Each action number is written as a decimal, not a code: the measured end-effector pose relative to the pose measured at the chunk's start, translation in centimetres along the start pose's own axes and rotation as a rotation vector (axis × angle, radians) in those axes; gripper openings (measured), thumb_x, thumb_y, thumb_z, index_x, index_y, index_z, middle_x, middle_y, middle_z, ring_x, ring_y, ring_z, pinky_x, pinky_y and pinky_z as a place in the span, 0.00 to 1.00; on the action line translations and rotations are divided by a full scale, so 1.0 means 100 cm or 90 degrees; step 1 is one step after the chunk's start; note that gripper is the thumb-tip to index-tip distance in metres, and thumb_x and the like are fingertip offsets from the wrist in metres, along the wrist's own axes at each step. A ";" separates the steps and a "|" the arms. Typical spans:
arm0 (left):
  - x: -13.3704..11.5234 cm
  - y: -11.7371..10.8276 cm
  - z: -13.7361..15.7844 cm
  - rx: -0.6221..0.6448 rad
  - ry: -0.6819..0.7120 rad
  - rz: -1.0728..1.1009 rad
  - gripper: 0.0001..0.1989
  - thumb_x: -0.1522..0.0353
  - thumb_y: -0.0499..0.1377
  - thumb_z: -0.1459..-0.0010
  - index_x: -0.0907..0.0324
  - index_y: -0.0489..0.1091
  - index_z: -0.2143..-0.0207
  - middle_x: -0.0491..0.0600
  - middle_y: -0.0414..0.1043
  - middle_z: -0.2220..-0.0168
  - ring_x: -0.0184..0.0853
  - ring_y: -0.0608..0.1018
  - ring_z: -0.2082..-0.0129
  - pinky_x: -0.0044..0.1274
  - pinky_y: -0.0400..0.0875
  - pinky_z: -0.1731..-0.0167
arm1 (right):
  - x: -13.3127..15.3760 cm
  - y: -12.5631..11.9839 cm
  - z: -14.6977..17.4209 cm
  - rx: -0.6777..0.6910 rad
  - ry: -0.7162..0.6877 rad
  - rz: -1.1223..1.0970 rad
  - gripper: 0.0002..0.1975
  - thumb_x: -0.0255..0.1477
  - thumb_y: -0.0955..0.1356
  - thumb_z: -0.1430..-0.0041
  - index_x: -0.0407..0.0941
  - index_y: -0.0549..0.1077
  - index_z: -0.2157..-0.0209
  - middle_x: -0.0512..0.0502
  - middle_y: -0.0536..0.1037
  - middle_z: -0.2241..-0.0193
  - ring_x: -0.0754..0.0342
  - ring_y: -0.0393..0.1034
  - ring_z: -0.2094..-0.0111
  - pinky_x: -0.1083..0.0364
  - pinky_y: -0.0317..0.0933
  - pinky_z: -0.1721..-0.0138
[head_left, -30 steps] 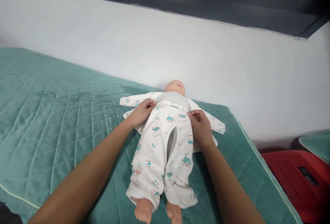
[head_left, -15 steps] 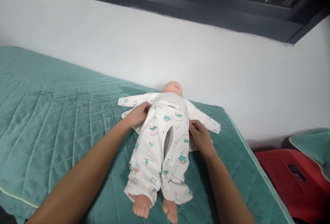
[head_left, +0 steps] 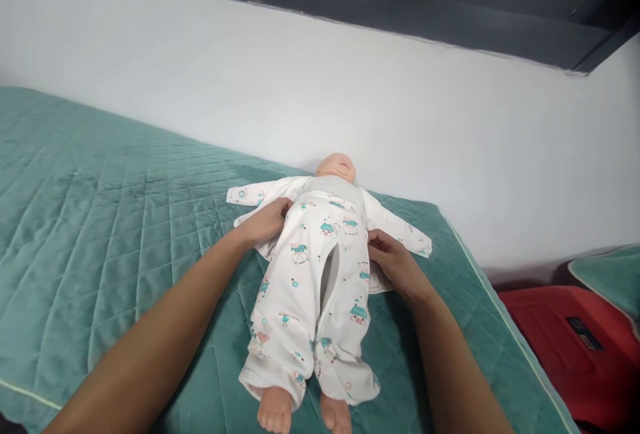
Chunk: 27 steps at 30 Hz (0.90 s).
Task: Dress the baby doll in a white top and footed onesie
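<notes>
A baby doll (head_left: pixel 336 166) lies on its back, feet toward me, in white printed pants (head_left: pixel 293 287) with an open crotch. Its white printed shirt (head_left: pixel 395 224) is spread open at both sides, sleeves stretched outward over a pale grey torso. On the left, my left hand (head_left: pixel 267 222) is closed at the waist side of the pants, its fingertips partly tucked behind the cloth. My right hand (head_left: pixel 393 257) is closed against the opposite hip, thumb and fingers pinching at the pants' edge. Exactly what cloth each hand grips is partly hidden.
A green quilted cover (head_left: pixel 150 221) lies under the doll, its piped edge running down the right. Behind it stands a white wall (head_left: pixel 320 87) below a dark window frame (head_left: pixel 350 1). A red chair-like object (head_left: pixel 570 347) with green cloth sits beyond the right edge.
The view has tilted down slightly, so less of the window shows. Both hands stay at the sides of the pants, the right one turned slightly.
</notes>
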<state>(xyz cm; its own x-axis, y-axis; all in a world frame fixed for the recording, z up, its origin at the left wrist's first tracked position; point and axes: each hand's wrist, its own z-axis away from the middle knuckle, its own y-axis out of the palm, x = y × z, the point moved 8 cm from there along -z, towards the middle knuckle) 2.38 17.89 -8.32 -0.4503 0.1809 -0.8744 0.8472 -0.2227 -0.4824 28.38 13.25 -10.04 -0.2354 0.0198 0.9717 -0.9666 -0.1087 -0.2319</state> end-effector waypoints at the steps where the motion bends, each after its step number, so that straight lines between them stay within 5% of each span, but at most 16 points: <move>1: 0.000 0.000 -0.001 -0.005 -0.002 -0.002 0.14 0.65 0.60 0.53 0.58 0.72 0.62 0.50 0.76 0.59 0.44 0.74 0.60 0.29 0.67 0.64 | 0.001 -0.001 -0.001 -0.005 -0.009 0.011 0.12 0.37 0.72 0.52 0.45 0.70 0.71 0.52 0.73 0.74 0.56 0.63 0.73 0.58 0.58 0.73; 8: 0.008 -0.003 -0.003 -0.062 -0.058 -0.016 0.12 0.65 0.60 0.51 0.58 0.71 0.62 0.52 0.77 0.60 0.42 0.74 0.63 0.30 0.67 0.63 | 0.000 -0.013 -0.006 -0.163 -0.031 0.193 0.06 0.30 0.68 0.52 0.47 0.65 0.76 0.55 0.69 0.81 0.56 0.60 0.77 0.57 0.53 0.73; 12: 0.015 -0.006 -0.007 -0.101 -0.079 -0.095 0.09 0.65 0.56 0.49 0.58 0.71 0.65 0.56 0.77 0.59 0.45 0.75 0.61 0.32 0.66 0.60 | -0.002 -0.019 -0.011 -0.253 -0.021 0.282 0.06 0.32 0.67 0.52 0.48 0.68 0.70 0.52 0.74 0.76 0.53 0.66 0.73 0.54 0.57 0.70; 15: 0.011 -0.001 -0.015 -0.061 -0.065 -0.136 0.07 0.66 0.56 0.50 0.59 0.71 0.72 0.59 0.78 0.61 0.48 0.76 0.60 0.33 0.66 0.60 | -0.001 -0.018 -0.020 -0.221 -0.001 0.339 0.09 0.30 0.66 0.53 0.47 0.71 0.66 0.48 0.77 0.70 0.51 0.68 0.69 0.53 0.57 0.67; 21: -0.013 0.006 -0.027 0.072 -0.068 -0.127 0.05 0.67 0.61 0.59 0.60 0.72 0.78 0.53 0.77 0.74 0.44 0.78 0.65 0.28 0.69 0.64 | 0.010 -0.011 -0.031 -0.090 0.010 0.399 0.04 0.23 0.63 0.60 0.45 0.64 0.83 0.52 0.69 0.84 0.55 0.62 0.78 0.56 0.51 0.74; 27: -0.017 0.010 -0.019 0.144 -0.022 -0.083 0.09 0.66 0.58 0.55 0.61 0.75 0.72 0.51 0.80 0.67 0.44 0.77 0.60 0.28 0.70 0.60 | 0.013 -0.004 -0.025 -0.073 -0.015 0.403 0.04 0.28 0.63 0.52 0.44 0.68 0.76 0.50 0.74 0.76 0.54 0.64 0.72 0.57 0.53 0.70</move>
<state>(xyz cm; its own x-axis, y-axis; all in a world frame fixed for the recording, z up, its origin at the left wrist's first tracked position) 4.57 19.21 -7.18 -0.5645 0.1909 -0.8030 0.6979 -0.4091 -0.5878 28.16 15.85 -8.84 -0.7631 -0.0360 0.6453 -0.6460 0.0144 -0.7632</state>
